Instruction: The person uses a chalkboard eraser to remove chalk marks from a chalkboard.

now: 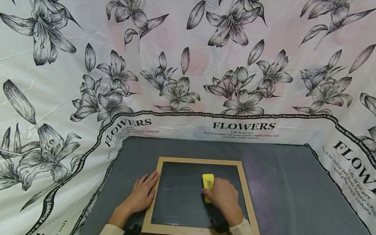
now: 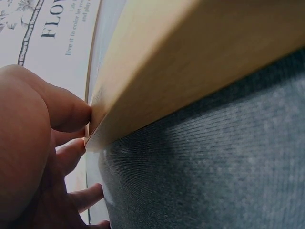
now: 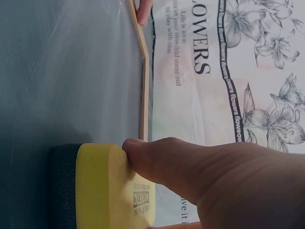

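A small blackboard (image 1: pixel 179 192) with a wooden frame (image 1: pixel 199 161) lies on the grey middle of the tablecloth. Faint pale smears show on its dark surface. My right hand (image 1: pixel 225 197) grips a yellow board eraser (image 1: pixel 208 180) on the right part of the board. In the right wrist view the eraser's dark felt pad (image 3: pixel 63 186) faces the board, and my thumb presses its yellow back. My left hand (image 1: pixel 141 196) rests against the frame's left edge, fingers extended. Seen from the left wrist, the thumb (image 2: pixel 71 112) touches the wooden side of the frame, with the other fingers spread beside it.
A floral tablecloth (image 1: pixel 176 130) with a printed FLOWERS border surrounds the grey area (image 1: pixel 293 182). Creases run across its pale outer part. Black wrist gear (image 1: pixel 219 225) sits under my right wrist, close over the board's lower edge.
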Available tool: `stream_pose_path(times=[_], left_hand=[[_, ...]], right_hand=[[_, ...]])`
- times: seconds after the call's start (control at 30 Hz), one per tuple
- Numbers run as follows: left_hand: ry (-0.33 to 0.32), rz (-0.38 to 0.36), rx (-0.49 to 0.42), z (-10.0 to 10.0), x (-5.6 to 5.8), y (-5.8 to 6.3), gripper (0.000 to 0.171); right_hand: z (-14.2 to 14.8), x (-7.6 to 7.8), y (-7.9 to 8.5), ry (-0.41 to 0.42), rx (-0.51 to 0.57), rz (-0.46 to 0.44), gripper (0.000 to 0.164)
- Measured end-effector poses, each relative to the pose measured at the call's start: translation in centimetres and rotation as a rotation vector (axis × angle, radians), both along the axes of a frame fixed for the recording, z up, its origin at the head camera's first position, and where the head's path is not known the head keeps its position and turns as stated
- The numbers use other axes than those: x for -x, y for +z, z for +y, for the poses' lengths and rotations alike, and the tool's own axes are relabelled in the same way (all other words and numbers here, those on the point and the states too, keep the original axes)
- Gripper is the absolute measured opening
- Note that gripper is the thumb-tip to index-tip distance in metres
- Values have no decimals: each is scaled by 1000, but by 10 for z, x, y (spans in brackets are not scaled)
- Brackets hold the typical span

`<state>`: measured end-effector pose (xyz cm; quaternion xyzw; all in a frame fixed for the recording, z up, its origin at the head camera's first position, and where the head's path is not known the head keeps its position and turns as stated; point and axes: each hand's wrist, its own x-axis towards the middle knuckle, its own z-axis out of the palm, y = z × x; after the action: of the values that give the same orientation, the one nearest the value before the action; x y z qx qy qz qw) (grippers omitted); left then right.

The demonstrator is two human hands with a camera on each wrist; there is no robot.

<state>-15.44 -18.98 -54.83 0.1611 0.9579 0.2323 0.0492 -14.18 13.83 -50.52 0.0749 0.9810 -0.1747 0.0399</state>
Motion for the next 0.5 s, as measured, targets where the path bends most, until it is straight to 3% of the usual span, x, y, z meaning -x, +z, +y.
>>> stream_pose_path(times=[0.5], left_hand=[[-7, 9, -7, -1, 0, -2, 61]], right_hand=[[14, -1, 2, -11, -4, -1, 54]])
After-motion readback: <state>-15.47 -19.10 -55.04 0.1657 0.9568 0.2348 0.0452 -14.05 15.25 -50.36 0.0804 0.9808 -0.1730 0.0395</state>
